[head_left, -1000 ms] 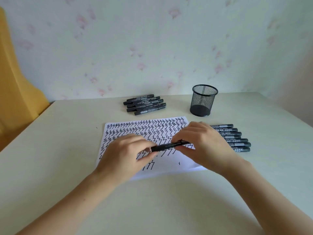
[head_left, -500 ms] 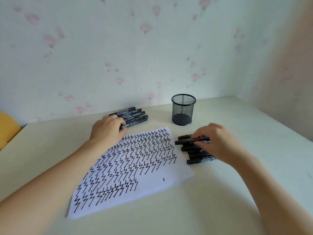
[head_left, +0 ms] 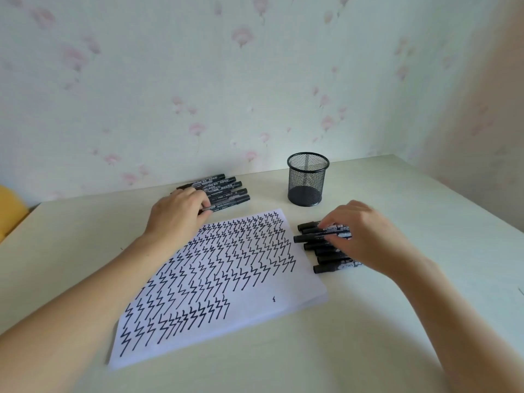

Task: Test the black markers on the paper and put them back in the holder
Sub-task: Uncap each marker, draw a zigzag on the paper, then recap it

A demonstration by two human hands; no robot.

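A pale cream tabletop (head_left: 368, 336) carries a white sheet of paper covered in black zigzags (head_left: 255, 293). Behind it stands a black mesh cylinder holder (head_left: 308, 180). The left hand (head_left: 177, 215) rests on the far row of black markers (head_left: 226, 191), seemingly pinching one. The right hand (head_left: 365, 236) pinches a black capped marker (head_left: 312, 237) above the near row (head_left: 326, 259).

A big pale table (head_left: 425, 321) fills the bottom. Behind it stands a light wall (head_left: 198, 80) with small pink flowers (head_left: 242, 35) on it. A second wall (head_left: 482, 109) meets it at the right. Something yellow (head_left: 11, 211) peeks in at the far left.
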